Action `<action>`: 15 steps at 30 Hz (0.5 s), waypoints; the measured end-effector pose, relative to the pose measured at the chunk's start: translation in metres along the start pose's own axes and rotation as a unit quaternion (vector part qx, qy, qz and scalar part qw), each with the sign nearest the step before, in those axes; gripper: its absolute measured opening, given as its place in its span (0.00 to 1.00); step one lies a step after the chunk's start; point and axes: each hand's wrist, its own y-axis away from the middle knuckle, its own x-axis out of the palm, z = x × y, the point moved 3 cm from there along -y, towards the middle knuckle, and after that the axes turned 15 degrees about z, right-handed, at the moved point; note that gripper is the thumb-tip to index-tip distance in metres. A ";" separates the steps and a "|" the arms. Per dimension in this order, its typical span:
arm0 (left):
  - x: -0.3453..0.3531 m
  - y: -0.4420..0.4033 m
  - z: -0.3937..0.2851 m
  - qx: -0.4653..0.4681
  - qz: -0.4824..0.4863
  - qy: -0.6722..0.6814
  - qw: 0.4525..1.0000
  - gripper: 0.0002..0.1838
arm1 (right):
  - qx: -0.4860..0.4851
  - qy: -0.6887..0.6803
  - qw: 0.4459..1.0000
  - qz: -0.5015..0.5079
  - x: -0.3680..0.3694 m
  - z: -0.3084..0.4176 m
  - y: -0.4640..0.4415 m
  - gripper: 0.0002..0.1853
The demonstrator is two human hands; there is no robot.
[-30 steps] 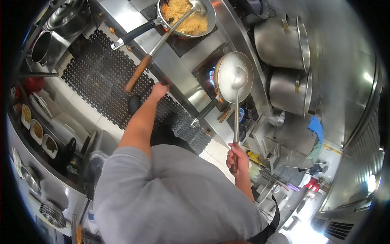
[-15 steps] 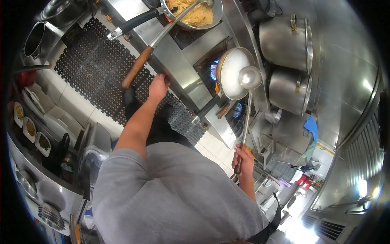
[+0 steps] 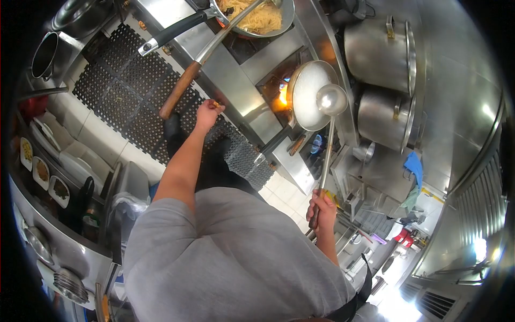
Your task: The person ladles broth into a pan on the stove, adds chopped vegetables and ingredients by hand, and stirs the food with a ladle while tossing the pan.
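Observation:
My right hand is closed around the wooden grip of a long ladle. The ladle's steel bowl is over the right side of a frying pan filled with white, foamy liquid. That pan sits on a lit burner, where an orange flame shows at its left edge; its dark handle points toward me. At the stove's front panel, my left hand pinches a small brass-coloured knob, partly hidden by the fingers.
A second pan holds noodle-like food, with a wooden-handled utensil across it, its handle overhanging the stove front. Two large steel pots stand behind the stove. Perforated black matting covers the floor. Small food dishes are at left.
The flame beside the foamy pan has grown larger and more orange. My left fingers have shifted slightly, exposing the brass-coloured knob. The ladle stays nearly in place.

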 end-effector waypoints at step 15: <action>0.003 -0.006 -0.009 0.048 -0.060 -0.083 0.994 0.30 | 0.015 -0.008 1.000 -0.021 -0.005 -0.011 0.007 0.12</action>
